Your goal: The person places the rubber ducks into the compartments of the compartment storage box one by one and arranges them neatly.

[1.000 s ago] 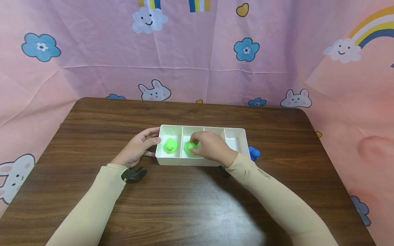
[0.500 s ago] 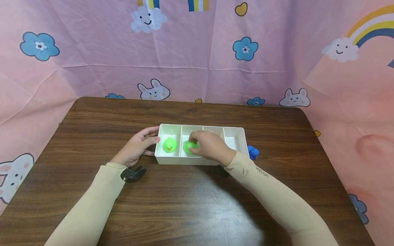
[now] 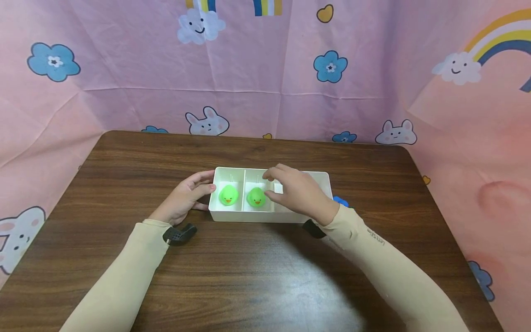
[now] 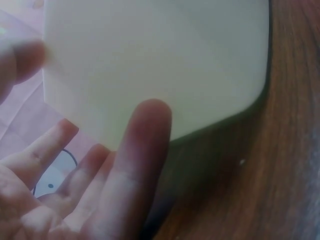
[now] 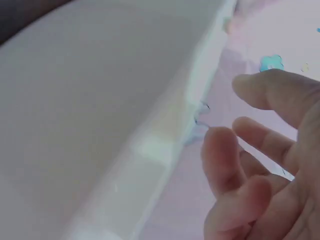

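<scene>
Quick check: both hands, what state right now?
Left hand: open, touching the white tray's end.
Right hand: open, holding nothing, over the tray.

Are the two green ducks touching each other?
Apart: the head view shows a white divider standing between the left duck and the right duck.

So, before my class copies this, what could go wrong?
The right hand hovers close to the nearer round green duck and might nudge it. Its cream fabric sleeve partly hides a small blue object beside the white rectangular plastic tray and could knock it. The left hand touches the tray's end; a push might shift it.
</scene>
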`<state>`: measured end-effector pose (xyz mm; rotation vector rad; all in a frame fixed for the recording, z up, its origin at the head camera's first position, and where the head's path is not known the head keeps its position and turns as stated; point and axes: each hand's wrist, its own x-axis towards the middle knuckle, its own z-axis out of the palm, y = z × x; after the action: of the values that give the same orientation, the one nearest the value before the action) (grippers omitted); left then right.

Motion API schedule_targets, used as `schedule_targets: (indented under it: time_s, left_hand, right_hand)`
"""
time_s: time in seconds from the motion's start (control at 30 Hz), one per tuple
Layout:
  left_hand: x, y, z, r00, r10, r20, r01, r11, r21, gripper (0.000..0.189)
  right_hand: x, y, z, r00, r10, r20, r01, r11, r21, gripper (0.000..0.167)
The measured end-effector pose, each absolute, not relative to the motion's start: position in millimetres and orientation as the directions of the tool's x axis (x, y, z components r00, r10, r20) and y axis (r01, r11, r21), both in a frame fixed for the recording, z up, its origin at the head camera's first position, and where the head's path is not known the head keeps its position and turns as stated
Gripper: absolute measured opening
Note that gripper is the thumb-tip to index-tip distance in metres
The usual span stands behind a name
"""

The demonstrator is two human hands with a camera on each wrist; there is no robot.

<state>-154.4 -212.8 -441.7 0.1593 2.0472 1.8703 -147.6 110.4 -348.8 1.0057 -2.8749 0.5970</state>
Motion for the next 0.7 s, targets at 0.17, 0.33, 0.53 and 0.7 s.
schedule_targets:
  time_s: [0.17, 0.33, 0.53, 0.7]
  left_hand:
    - [-154.4, -212.9, -443.3, -0.929, 0.319, -0.187, -0.157, 0.116, 0.981, 0.062]
    - [-153.9, -213.0, -443.3, -0.932, 0.318, -0.175, -0.143, 0.123, 0.982, 0.062]
    - [-155.7, -213.2, -446.6, -0.928, 0.326, -0.180, -0.148, 0.119, 0.982, 0.062]
    - [-156.8, -213.6, -448.3, -0.929, 0.326, -0.177, -0.144, 0.122, 0.982, 0.063]
  right_hand:
    - [-144.9, 148.9, -336.7, -0.804, -0.536, 0.255, -0.594, 0.724, -0.351, 0.031]
    - [-147.4, 199.0, -338.1, -0.869, -0.449, 0.207, -0.494, 0.766, -0.412, 0.032]
    - [-143.3, 250.2, -350.5, -0.928, -0.363, 0.080, -0.355, 0.802, -0.481, 0.031]
    - [-134.5, 272.2, -360.9, -0.940, -0.340, -0.028, -0.285, 0.828, -0.483, 0.035]
